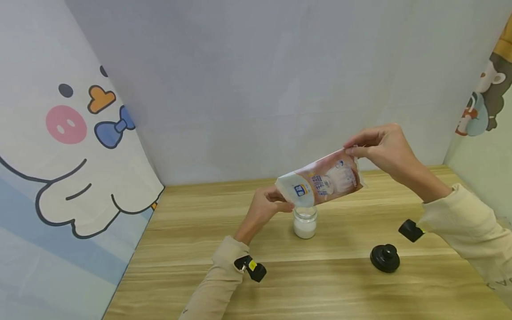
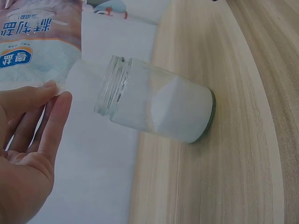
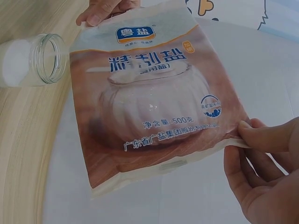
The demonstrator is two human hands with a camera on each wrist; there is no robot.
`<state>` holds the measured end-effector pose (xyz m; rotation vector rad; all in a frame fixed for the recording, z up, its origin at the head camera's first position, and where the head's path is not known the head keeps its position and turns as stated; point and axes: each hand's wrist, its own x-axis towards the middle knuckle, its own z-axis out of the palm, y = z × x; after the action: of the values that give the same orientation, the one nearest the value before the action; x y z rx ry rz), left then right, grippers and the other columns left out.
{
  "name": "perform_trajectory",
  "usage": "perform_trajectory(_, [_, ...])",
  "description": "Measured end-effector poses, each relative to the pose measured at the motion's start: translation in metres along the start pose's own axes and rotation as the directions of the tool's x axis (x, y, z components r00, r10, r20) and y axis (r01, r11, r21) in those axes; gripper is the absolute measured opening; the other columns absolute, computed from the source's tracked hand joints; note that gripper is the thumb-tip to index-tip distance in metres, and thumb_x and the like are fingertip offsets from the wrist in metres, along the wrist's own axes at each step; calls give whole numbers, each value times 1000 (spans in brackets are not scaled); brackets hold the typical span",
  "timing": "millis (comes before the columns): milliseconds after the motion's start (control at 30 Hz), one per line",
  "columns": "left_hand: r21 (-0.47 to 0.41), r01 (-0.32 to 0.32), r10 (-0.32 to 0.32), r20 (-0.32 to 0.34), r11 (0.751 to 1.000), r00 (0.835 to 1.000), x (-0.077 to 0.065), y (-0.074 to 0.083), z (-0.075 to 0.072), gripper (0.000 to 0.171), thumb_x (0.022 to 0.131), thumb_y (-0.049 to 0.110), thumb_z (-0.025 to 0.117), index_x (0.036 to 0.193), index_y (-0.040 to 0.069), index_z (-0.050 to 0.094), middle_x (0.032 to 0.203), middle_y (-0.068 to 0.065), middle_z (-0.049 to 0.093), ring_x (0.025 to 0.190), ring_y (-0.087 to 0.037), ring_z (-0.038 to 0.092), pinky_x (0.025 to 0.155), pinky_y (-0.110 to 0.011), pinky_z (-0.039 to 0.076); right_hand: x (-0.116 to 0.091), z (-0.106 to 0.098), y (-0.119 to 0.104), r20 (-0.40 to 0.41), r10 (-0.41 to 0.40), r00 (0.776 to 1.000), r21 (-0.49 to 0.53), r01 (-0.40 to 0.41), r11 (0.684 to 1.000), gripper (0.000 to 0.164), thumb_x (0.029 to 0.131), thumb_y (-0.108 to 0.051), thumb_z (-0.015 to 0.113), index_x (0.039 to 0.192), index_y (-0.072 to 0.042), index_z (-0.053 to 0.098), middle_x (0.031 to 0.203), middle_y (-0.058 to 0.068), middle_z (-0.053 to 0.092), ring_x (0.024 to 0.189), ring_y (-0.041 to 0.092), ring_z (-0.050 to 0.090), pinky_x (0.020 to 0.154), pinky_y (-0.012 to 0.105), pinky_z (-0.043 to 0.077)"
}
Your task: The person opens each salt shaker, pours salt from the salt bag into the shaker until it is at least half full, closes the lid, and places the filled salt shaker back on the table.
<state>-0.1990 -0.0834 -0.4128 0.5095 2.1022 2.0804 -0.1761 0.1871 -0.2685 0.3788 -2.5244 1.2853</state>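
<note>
A salt bag [image 1: 320, 180] printed pink and white is held tilted in the air, its white end lower, just above a glass jar [image 1: 305, 224]. My left hand [image 1: 266, 206] pinches the bag's lower white corner between thumb and fingers. The other end is pinched by my right hand [image 1: 390, 149], higher up at the right. In the left wrist view the glass jar [image 2: 159, 100] stands lidless, with white salt [image 2: 180, 109] heaped to a slope inside. Between the bag's corner and the jar's mouth a faint pale streak shows. The right wrist view shows the bag's printed front [image 3: 152, 93].
On the wooden table [image 1: 192, 231], a round black lid [image 1: 385, 258] with a knob lies to the right of the jar and nearer me. A pale wall [image 1: 256, 89] rises behind the table. A cartoon-printed panel [image 1: 80, 186] stands at the left.
</note>
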Motion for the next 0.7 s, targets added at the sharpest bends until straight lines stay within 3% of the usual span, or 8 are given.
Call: perform_trajectory(700, [-11, 5, -5, 7, 1000, 1000, 0, -1, -2, 34, 71, -8, 75, 105, -6, 66, 89, -18, 69, 77, -21, 67, 75, -41, 58, 0, 1, -2, -9, -21, 1000, 18, 21, 1000, 11, 84, -11, 72, 90, -3, 75, 83, 1, 72, 75, 9, 65, 64, 19, 50])
